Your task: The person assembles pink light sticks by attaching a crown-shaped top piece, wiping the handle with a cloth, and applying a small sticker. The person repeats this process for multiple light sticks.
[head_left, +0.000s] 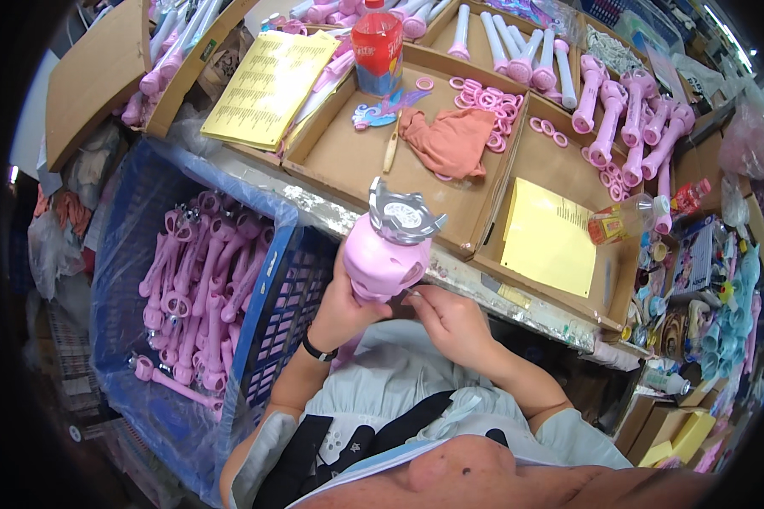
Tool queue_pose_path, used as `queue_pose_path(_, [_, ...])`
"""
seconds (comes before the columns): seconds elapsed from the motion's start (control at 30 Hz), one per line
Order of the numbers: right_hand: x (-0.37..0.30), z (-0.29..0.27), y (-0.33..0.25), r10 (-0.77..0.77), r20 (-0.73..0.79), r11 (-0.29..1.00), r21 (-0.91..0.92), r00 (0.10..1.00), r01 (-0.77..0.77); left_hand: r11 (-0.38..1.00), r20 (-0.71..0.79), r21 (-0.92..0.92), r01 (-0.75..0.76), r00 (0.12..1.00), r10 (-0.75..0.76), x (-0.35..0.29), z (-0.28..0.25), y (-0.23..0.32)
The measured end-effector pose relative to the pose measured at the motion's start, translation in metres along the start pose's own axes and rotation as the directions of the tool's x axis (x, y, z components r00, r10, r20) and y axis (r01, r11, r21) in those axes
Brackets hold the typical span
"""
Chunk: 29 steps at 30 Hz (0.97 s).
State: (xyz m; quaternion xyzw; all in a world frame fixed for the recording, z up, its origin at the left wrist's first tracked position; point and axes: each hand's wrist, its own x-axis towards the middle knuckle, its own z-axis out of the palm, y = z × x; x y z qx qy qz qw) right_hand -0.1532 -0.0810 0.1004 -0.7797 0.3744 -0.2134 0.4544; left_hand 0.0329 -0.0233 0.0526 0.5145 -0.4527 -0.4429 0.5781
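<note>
My left hand (345, 307) is wrapped round the neck of a pink toy wand (384, 265), just below its rounded head. A silver crown (404, 217) sits on top of that head, which is held upright over my lap. Beside the head's lower right, my right hand (457, 324) is closed, with thumb and forefinger pinched together. Whether something small is between those fingertips cannot be made out. Part of the wand's pink handle shows below my left hand.
A blue basket (284, 280) with many pink wands (199, 284) stands at the left. On the bench, cardboard trays (463, 216) hold pink rings (491, 103), an orange cloth (450, 142), a red bottle (378, 47), yellow sheets (549, 237) and wand parts (542, 64). A plastic bottle (624, 219) leans at right.
</note>
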Motion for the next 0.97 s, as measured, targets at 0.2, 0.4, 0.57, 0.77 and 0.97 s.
queue_pose_path(0.2, [0.007, -0.013, -0.013, 0.112, 0.029, 0.974, -0.199, 0.993, -0.104, 0.974, 0.012, 0.225, 0.004, 1.000, -0.007, 0.009, -0.001, -0.004])
queue_pose_path(0.4, [0.004, 0.002, -0.001, 0.014, -0.020, 0.994, 0.109, 1.000, -0.011, 0.933, 0.037, -0.359, 0.014, 0.999, 0.000, 0.030, -0.014, 0.016])
queue_pose_path(0.57, [0.001, 0.033, 0.028, -0.017, 0.037, 0.958, 0.288, 0.999, 0.006, 0.854, 0.084, -0.521, 0.000, 0.995, 0.051, 0.040, -0.008, 0.023])
queue_pose_path(0.77, [-0.013, 0.102, 0.049, -0.023, 0.030, 0.522, 0.853, 0.999, -0.014, 0.761, -0.071, -0.628, -0.163, 0.986, 0.152, 0.056, 0.002, 0.033])
queue_pose_path(0.97, [-0.011, 0.102, 0.064, -0.256, -0.167, 0.794, 0.526, 0.952, 0.305, 0.823, -0.121, -0.536, -0.185, 0.982, 0.142, 0.077, -0.001, 0.047])
